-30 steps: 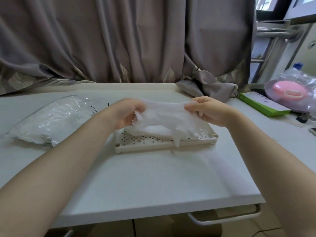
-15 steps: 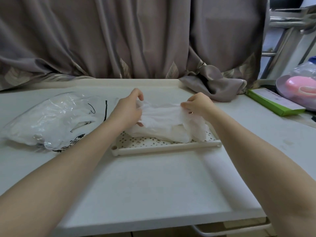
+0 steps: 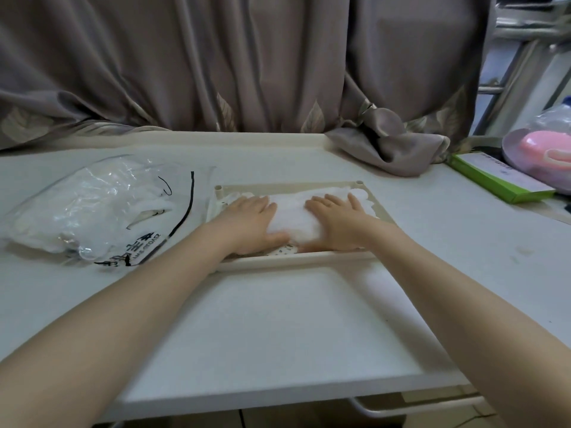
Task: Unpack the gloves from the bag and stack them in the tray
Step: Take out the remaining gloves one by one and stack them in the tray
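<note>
A cream perforated tray (image 3: 296,258) sits in the middle of the white table. Thin white plastic gloves (image 3: 293,216) lie in it as a low pile. My left hand (image 3: 250,222) presses flat on the pile's left side, fingers straight. On the right side my right hand (image 3: 338,219) lies flat in the same way. To the left of the tray lies the clear plastic bag (image 3: 92,208) with black printing, and more white gloves show inside it.
A grey-brown curtain (image 3: 247,63) hangs behind the table, its end bunched on the back right corner. A green box (image 3: 497,180) and a pink item in clear wrap (image 3: 547,152) lie at the far right. The table's front edge runs below my forearms.
Both hands held a glove stretched above the tray, lowered it onto the pile, then let go. They now press flat on it.
</note>
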